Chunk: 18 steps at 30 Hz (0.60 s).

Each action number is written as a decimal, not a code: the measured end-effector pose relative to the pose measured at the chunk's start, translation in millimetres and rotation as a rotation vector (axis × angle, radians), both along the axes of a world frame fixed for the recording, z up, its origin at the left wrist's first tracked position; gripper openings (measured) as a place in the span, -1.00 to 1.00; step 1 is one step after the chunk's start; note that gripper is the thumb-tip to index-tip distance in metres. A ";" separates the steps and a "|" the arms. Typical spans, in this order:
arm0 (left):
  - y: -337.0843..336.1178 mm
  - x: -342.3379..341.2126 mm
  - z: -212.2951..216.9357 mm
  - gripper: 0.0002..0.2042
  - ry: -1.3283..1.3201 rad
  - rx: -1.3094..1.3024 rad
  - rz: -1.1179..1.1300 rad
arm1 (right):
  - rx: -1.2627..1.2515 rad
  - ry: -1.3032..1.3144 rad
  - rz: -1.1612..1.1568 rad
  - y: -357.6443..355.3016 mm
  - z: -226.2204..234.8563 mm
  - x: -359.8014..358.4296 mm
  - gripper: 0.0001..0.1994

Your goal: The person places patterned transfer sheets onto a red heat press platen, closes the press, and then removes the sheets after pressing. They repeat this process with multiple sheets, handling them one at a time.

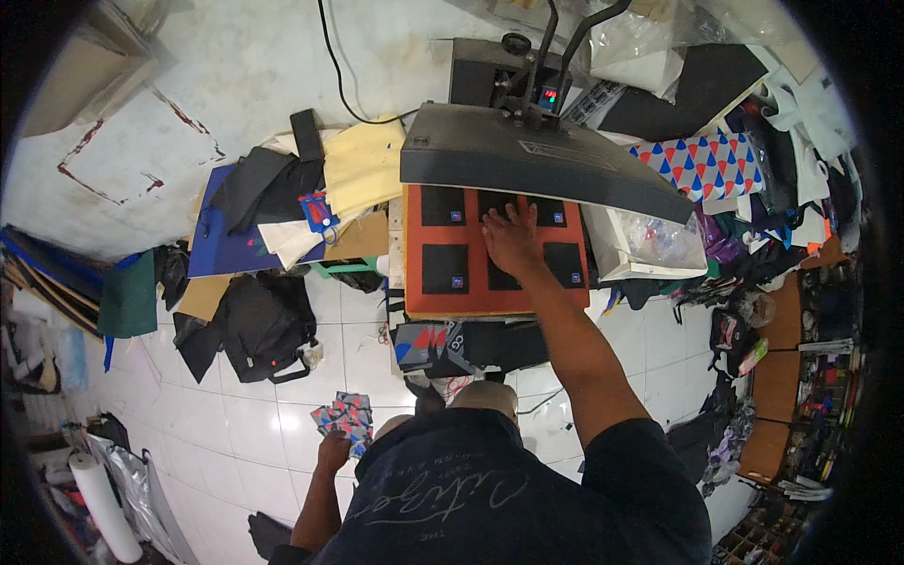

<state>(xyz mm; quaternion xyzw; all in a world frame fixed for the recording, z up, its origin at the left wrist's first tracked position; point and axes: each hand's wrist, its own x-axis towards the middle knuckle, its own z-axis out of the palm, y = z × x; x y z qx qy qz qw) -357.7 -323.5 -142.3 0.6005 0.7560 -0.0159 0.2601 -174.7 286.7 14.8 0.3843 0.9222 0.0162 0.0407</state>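
Note:
My right hand (513, 237) reaches over the orange pad (452, 303) of a heat press. Its fingers are spread on a black fabric piece (492, 200) in the middle of the back row. Several such black pieces lie in two rows on the pad, and most show a small blue square patch (458, 282) near a corner. Above the pad's back part is the press's raised dark upper plate (527, 155). Low at my left side, my left hand (332, 452) is closed on a bunch of grey, red and blue patterned pieces (347, 416).
Left of the press lie yellow cloth (363, 165), scissors (325, 222) and a dark phone (306, 135). On its right stands a white box (650, 250) holding clear plastic, with a patterned sheet (702, 168) behind. A black bag (268, 325) is at the left, above the tiled floor.

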 end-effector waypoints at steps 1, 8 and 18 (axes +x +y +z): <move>4.7 2.6 -0.1 -0.80 -0.012 0.002 0.003 | -0.021 0.014 0.012 0.7 0.6 1.9 -0.56; 103.6 44.0 49.0 -0.74 -0.294 0.077 0.704 | 0.011 0.592 0.045 18.0 12.7 36.5 -0.70; 394.8 139.0 193.7 -0.56 -0.234 0.677 0.159 | 0.036 0.664 -0.086 4.5 6.5 187.8 -0.72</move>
